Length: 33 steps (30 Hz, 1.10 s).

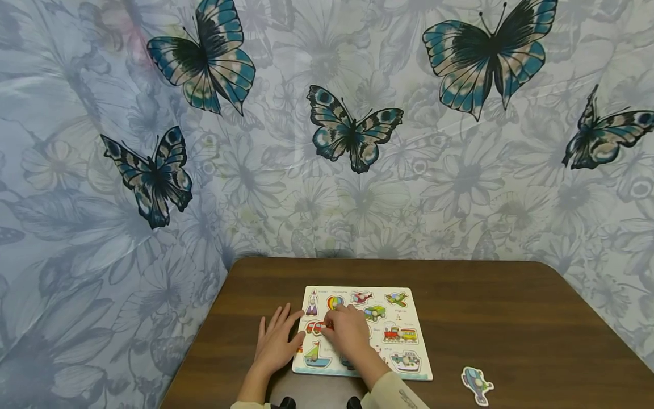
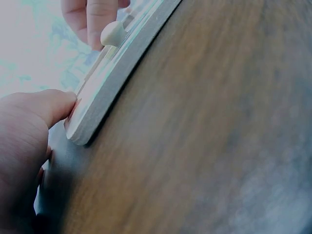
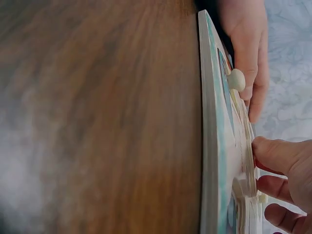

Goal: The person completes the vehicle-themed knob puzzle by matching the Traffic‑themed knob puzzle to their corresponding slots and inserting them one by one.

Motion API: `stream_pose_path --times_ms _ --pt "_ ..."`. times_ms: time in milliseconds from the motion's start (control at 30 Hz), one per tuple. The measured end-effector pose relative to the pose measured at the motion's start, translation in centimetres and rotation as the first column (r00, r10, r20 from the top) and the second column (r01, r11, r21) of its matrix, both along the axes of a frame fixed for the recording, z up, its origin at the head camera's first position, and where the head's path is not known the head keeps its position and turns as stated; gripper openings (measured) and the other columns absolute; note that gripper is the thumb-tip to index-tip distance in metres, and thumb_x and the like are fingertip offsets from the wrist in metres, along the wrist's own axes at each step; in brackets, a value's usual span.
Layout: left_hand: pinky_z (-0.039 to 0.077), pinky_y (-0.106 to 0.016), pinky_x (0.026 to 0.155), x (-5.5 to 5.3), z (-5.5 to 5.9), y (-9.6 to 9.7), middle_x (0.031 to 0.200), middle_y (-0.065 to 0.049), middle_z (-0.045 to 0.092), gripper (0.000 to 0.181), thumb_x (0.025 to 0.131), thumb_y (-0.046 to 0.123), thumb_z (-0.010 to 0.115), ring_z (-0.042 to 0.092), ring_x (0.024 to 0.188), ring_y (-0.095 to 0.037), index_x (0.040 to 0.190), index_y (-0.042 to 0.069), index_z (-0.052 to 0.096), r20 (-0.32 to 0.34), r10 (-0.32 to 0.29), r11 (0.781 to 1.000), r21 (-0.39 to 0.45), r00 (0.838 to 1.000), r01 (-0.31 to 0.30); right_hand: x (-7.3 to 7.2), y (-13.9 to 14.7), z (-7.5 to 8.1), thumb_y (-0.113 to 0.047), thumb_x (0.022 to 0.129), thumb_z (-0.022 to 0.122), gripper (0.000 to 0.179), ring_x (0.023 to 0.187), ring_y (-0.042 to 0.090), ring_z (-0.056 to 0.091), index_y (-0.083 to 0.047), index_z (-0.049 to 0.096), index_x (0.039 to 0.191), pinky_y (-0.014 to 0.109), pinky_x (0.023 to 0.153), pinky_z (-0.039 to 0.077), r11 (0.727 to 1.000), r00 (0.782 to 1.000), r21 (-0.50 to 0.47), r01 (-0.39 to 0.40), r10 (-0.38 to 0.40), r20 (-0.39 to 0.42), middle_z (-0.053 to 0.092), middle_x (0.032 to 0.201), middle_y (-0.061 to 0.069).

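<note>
A wooden picture puzzle board (image 1: 425,369) lies on the table. My left hand (image 1: 278,343) lies along its left edge with fingers extended, and in the left wrist view the thumb (image 2: 61,105) touches the board's corner. Over the left-middle part of the board, my right hand (image 1: 349,332) pinches the red car piece (image 1: 311,328), its thumb (image 3: 273,152) and bent fingers at the piece's edge in the right wrist view. Just below sits the sailboat piece (image 1: 317,359), with a pale round knob (image 3: 236,80). My right hand partly hides the middle of the board.
Loose on the brown table (image 1: 511,318), right of the board, lies a grey-blue aircraft-shaped piece (image 1: 476,385). Other pieces on the board include a train (image 1: 400,335), a green truck (image 1: 375,313) and a ship (image 1: 406,360). A butterfly-patterned wall covering (image 1: 286,199) stands behind the table.
</note>
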<state>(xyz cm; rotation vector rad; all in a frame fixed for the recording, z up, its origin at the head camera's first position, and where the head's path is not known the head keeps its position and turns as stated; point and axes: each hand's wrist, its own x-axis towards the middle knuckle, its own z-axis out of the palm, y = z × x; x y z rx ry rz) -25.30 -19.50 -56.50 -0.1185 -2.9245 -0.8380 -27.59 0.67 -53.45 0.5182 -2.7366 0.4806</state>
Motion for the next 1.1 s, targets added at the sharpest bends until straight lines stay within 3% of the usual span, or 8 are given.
stream_pose_path --times_ms 167,433,867,1100 --pt "0.004 -0.068 0.12 0.0 0.0 0.0 0.164 -0.008 0.033 0.049 0.096 0.042 0.062 0.023 0.154 -0.033 0.144 0.031 0.054 0.002 -0.005 1.0 0.0 1.0 0.005 -0.1 -0.5 0.2 -0.034 0.073 0.085 0.023 0.064 0.012 0.044 -0.026 0.064 0.066 0.027 0.06 0.035 1.0 1.0 -0.017 -0.002 0.002 -0.014 0.055 0.071 -0.011" --pt "0.005 -0.069 0.119 0.0 0.0 0.0 0.163 -0.008 0.034 0.049 0.096 0.041 0.063 0.024 0.154 -0.033 0.142 0.031 0.055 0.005 0.003 1.0 -0.006 1.0 -0.003 -0.4 -1.5 0.0 -0.034 0.075 0.084 0.022 0.072 0.015 0.05 -0.026 0.065 0.069 0.031 0.063 0.037 1.0 0.999 0.007 -0.005 0.005 0.032 0.058 0.077 -0.009" --pt "0.005 -0.069 0.12 0.2 0.1 0.3 0.163 -0.009 0.034 0.049 0.096 0.042 0.062 0.025 0.153 -0.034 0.143 0.03 0.055 0.012 0.001 1.0 0.001 1.0 -0.001 -0.5 -1.1 -0.1 -0.038 0.078 0.081 0.016 0.074 0.015 0.054 -0.029 0.069 0.073 0.031 0.064 0.038 1.0 0.999 -0.029 0.008 -0.006 0.047 0.061 0.079 -0.011" --pt "0.006 -0.07 0.119 0.1 0.2 0.2 0.163 -0.009 0.034 0.049 0.096 0.041 0.063 0.025 0.153 -0.034 0.143 0.03 0.055 0.01 0.006 1.0 -0.023 1.0 -0.005 -0.6 -1.9 -0.3 -0.036 0.079 0.081 0.018 0.074 0.017 0.057 -0.026 0.068 0.071 0.034 0.064 0.04 1.0 0.999 0.003 -0.026 0.026 0.048 0.062 0.078 -0.008"
